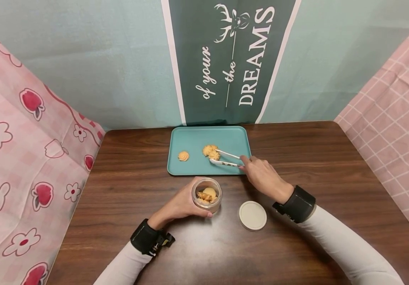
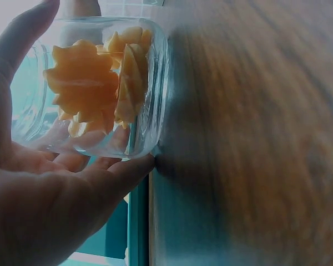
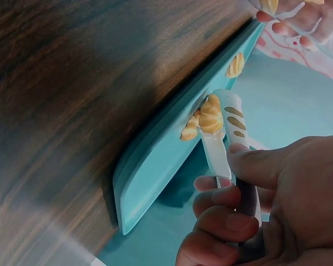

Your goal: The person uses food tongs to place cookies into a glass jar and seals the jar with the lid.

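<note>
- Cookies [image 1: 210, 151] lie clustered on the teal tray [image 1: 204, 136] toward its right half, with one small single cookie [image 1: 183, 156] apart to their left; the tray sits at the table's far edge against the backdrop.
- White tongs [image 1: 226, 158] are pinched in the right hand [image 1: 261, 174], their tips spread on either side of the clustered cookies, reaching in over the tray's right rim.
- Left hand [image 1: 181, 204] wraps its fingers around a clear glass jar [image 1: 207, 196] standing just in front of the tray; the jar is open and already holds cookies.
- Round cream lid [image 1: 252, 215] lies flat on the dark wooden table [image 1: 333, 178], just right of the jar, with bare wood beyond it.
- Right wrist view shows what the head view cannot: brown markings on the tong arm [image 3: 233, 119] and the tray's raised, rounded rim [image 3: 155, 183].
- Left wrist view shows the ridged, swirled cookies [image 2: 94, 83] pressed against the glass wall.
- Pink patterned cloth hems in both sides.
</note>
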Action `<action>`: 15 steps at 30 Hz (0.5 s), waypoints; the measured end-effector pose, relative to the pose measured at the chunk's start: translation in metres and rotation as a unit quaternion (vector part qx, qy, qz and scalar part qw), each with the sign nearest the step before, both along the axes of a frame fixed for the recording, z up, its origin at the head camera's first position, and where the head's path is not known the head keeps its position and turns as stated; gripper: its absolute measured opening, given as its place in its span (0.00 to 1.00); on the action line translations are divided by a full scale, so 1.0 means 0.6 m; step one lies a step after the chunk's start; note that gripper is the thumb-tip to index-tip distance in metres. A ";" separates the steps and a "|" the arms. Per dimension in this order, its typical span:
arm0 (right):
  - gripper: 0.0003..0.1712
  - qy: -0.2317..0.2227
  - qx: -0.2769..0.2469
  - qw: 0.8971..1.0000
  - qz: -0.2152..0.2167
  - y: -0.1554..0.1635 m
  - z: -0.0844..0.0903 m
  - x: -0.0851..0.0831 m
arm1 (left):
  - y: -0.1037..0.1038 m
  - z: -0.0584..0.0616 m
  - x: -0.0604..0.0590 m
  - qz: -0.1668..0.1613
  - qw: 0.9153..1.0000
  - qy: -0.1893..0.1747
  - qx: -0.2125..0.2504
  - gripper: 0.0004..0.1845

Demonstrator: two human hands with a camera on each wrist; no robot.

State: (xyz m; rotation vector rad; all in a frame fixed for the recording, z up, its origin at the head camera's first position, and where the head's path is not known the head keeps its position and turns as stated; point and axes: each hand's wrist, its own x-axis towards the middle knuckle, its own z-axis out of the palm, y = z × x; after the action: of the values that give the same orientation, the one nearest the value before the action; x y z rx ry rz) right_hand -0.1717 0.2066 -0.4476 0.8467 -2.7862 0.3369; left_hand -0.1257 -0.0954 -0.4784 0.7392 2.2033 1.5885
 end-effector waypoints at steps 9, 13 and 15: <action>0.17 -0.002 -0.008 1.000 -0.008 0.011 0.007 0.006 | 0.001 0.001 -0.002 -0.005 1.000 0.008 -0.002 0.51; 0.20 0.004 -0.019 1.000 -0.008 0.018 0.010 0.010 | 0.001 0.002 0.000 -0.004 1.000 0.008 0.002 0.51; 0.20 0.006 -0.026 1.000 -0.010 0.022 0.011 0.011 | 0.001 0.002 0.000 -0.004 1.000 0.005 0.003 0.51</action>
State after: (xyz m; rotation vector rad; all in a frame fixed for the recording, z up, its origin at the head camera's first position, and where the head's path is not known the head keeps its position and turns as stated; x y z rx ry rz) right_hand -0.1650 0.2197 -0.4413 0.8057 -2.7605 0.3974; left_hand -0.1255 -0.0948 -0.4771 0.7578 2.2005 1.5909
